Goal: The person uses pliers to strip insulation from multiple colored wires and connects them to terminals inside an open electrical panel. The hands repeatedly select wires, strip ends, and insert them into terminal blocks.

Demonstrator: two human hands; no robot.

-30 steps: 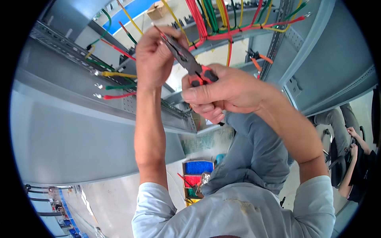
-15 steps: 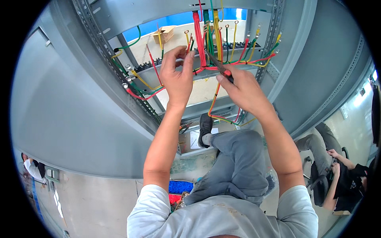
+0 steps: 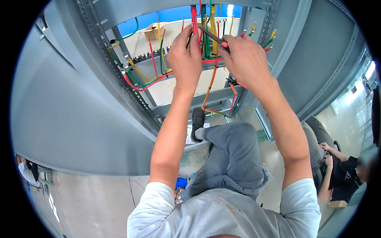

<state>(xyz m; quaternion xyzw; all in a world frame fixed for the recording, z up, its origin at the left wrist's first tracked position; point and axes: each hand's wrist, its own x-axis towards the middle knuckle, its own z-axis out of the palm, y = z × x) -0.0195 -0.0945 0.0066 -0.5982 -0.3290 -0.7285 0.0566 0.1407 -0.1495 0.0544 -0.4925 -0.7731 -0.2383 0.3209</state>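
Grey cabinet framing [image 3: 99,71] surrounds a bundle of wires [image 3: 206,27] — red, green and yellow — hanging at the top. Left hand [image 3: 185,59] pinches the red wire [image 3: 194,20] of that bundle; right hand [image 3: 246,59] is clenched around pliers [image 3: 212,37] (red-handled), their tip beside the same wire.

- Both bare forearms reach up and forward, close together.
- The left hand [image 3: 185,59] is closed, fingers pinching.
- The right hand [image 3: 246,59] is curled in a fist-like grip.
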